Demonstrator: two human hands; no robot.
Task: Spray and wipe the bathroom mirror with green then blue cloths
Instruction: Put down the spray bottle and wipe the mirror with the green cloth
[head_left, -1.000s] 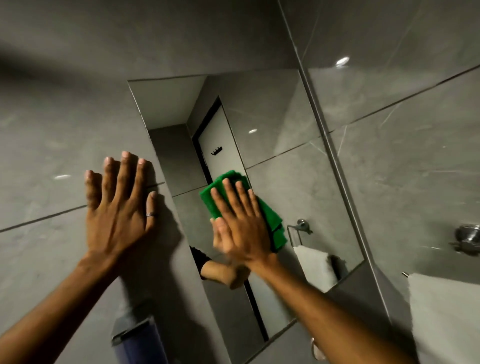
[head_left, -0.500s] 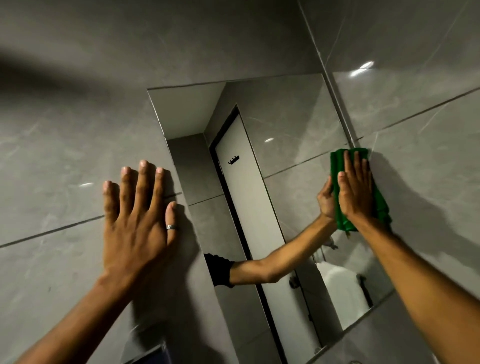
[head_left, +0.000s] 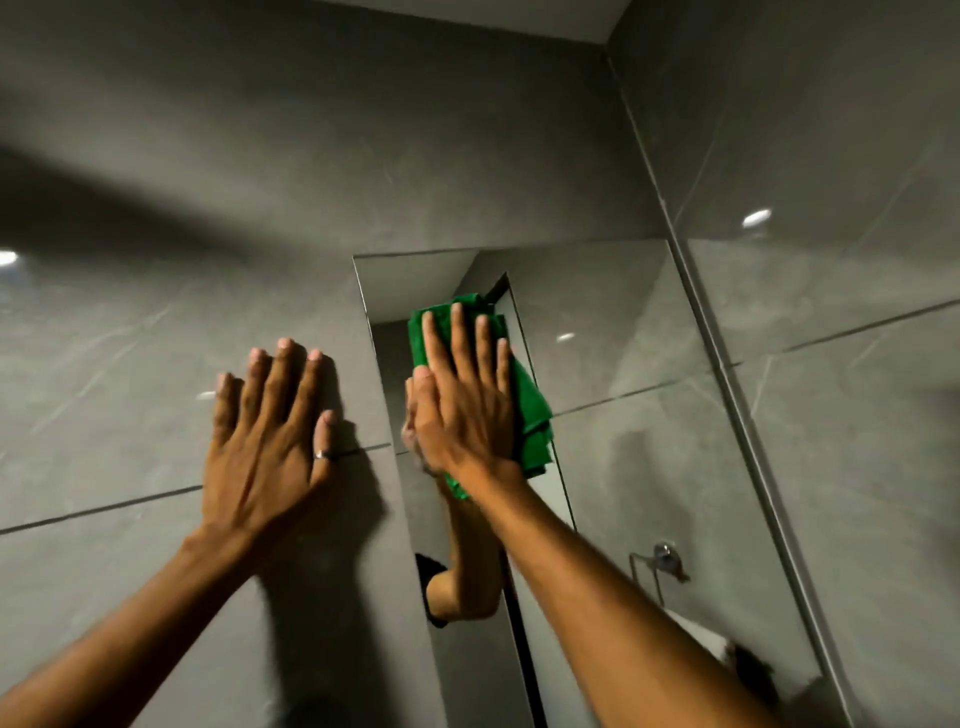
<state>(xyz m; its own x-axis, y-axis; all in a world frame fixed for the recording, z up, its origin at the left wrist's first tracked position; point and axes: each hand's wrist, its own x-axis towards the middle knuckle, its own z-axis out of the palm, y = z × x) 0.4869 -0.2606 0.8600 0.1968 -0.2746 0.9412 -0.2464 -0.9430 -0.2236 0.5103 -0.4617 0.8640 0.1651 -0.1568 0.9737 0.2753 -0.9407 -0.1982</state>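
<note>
The mirror (head_left: 623, 467) hangs on the grey tiled wall, its right edge meeting the corner. My right hand (head_left: 462, 405) presses a folded green cloth (head_left: 535, 415) flat against the glass near the mirror's upper left corner; the cloth sticks out above the fingertips and to the right of the palm. My left hand (head_left: 270, 436) lies flat on the wall tile just left of the mirror, fingers spread, a ring on the thumb, holding nothing. My arm's reflection shows in the glass below the cloth. No blue cloth or spray bottle is in view.
Grey wall tiles (head_left: 156, 364) surround the mirror, and a side wall (head_left: 857, 415) meets it at the right corner. The glass reflects a towel ring (head_left: 660, 561), a white towel below it and a dark door frame.
My right hand has swept the green cloth from the mirror's right edge back to its upper left part. The left hand has stayed on the wall. My view has tilted upward.
</note>
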